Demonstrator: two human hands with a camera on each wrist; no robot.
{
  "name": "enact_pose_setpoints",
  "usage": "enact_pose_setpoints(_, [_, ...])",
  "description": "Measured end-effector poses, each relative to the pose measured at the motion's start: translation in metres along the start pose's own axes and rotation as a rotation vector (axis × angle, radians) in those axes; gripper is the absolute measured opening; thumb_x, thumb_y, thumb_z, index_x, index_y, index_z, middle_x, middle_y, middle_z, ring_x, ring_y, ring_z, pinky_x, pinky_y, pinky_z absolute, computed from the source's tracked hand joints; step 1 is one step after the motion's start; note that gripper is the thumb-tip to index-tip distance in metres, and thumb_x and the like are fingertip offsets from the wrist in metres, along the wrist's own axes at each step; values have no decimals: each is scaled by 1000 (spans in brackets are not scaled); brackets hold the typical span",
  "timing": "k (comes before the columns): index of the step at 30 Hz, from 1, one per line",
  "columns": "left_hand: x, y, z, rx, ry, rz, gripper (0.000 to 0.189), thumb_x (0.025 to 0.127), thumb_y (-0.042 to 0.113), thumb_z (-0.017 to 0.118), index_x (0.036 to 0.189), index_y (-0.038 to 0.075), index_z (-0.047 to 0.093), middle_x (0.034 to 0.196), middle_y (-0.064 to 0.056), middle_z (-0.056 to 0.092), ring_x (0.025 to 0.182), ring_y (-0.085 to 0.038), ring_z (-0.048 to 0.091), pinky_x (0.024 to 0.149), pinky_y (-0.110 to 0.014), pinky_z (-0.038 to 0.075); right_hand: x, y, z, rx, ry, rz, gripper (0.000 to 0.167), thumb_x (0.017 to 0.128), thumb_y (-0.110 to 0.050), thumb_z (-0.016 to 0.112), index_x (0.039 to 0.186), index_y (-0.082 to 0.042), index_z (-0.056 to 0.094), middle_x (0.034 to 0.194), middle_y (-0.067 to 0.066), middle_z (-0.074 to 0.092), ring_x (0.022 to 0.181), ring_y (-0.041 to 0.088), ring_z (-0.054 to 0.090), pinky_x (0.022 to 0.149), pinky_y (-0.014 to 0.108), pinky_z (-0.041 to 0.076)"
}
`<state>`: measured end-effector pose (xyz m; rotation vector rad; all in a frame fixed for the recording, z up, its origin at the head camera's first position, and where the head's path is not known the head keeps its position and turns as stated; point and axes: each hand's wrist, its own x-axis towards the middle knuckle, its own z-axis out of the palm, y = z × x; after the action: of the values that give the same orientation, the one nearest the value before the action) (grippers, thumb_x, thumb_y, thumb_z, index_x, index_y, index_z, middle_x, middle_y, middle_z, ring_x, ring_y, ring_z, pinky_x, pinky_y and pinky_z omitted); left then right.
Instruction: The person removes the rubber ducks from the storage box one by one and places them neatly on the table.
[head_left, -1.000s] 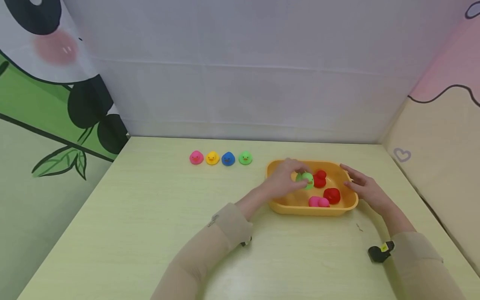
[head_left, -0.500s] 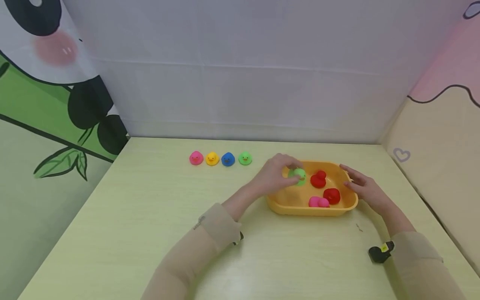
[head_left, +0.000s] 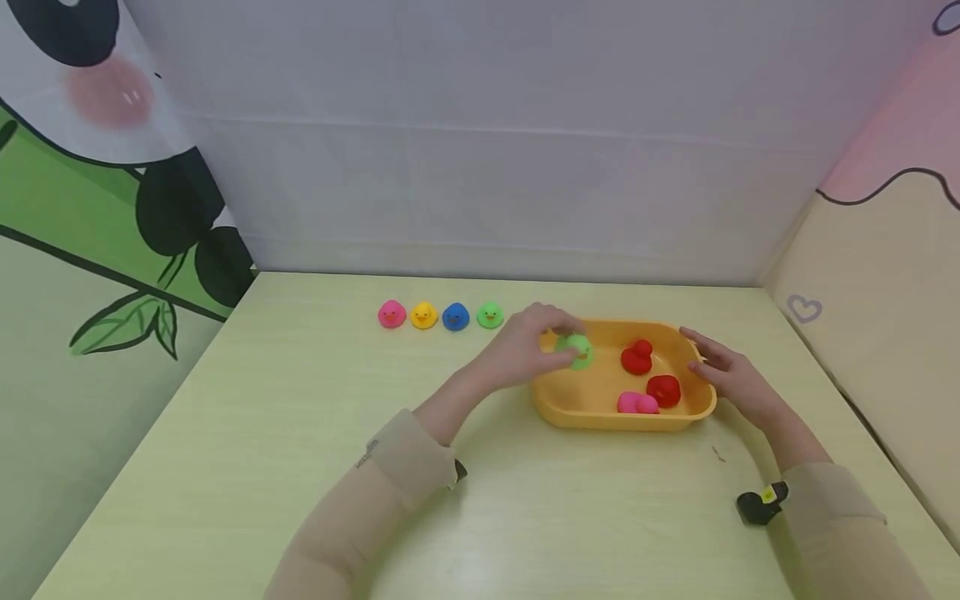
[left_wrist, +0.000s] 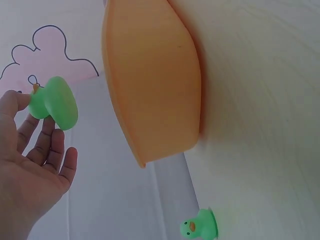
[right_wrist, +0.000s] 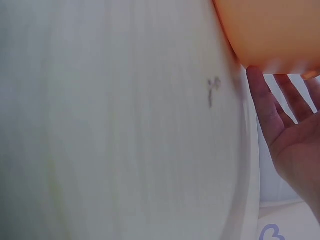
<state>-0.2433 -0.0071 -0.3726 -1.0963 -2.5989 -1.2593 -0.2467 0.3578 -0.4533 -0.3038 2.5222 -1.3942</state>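
My left hand (head_left: 528,346) pinches a green rubber duck (head_left: 579,352) between thumb and fingers, over the left end of a yellow-orange plastic basin (head_left: 600,422). In the left wrist view the held duck (left_wrist: 61,103) is up beside the basin's outer wall (left_wrist: 155,75). My right hand (head_left: 731,385) rests its fairly straight fingers against the basin's right end; the right wrist view shows them at its wall (right_wrist: 280,30). Inside the basin lie two red rubber ducks, one farther back (head_left: 636,360) and a nearer one (head_left: 663,390), beside a pink duck (head_left: 636,403).
Left of the basin, a row along the back of the table (head_left: 300,417) has a pink duck (head_left: 392,314), a yellow duck (head_left: 423,315), a blue duck (head_left: 456,317) and another green duck (head_left: 491,314). Printed cloth walls (head_left: 510,192) border the table.
My left hand has carried the green duck leftward, from beside the farther red duck to the basin's left rim. That red duck has shifted slightly. My right hand has stayed in place.
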Motion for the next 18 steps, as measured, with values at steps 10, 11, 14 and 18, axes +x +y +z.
enact_pose_setpoints(10, [-32, -10, -22, -44, -30, 7, 24, 85, 26, 69, 109, 21, 67, 99, 11, 60, 97, -11, 51, 88, -29, 44, -21, -6, 15, -4, 28, 9, 60, 98, -35, 48, 151, -25, 21, 155, 21, 18, 133, 46, 31, 85, 42, 53])
enact_pose_setpoints(11, [-36, -11, -25, -47, -28, 17, 24, 85, 25, 69, 109, 21, 67, 99, 11, 60, 97, -12, 51, 88, -29, 43, -23, -6, 16, -1, 31, 10, 60, 98, -35, 48, 151, -25, 22, 155, 21, 18, 133, 46, 31, 85, 41, 53])
enact_pose_setpoints(14, [-45, -15, -31, -41, -22, 44, 24, 85, 25, 70, 108, 20, 67, 100, 11, 61, 97, -13, 52, 87, -29, 44, -29, -8, 21, 1, 38, 14, 59, 98, -35, 48, 151, -26, 22, 155, 21, 18, 133, 46, 31, 83, 37, 54])
enact_pose_setpoints(18, [-56, -21, -39, -42, -23, 52, 24, 85, 25, 71, 108, 20, 67, 100, 11, 62, 98, -15, 53, 86, -31, 44, -37, -12, 27, 12, 49, 17, 58, 99, -34, 48, 151, -26, 22, 154, 22, 18, 132, 47, 31, 81, 30, 53])
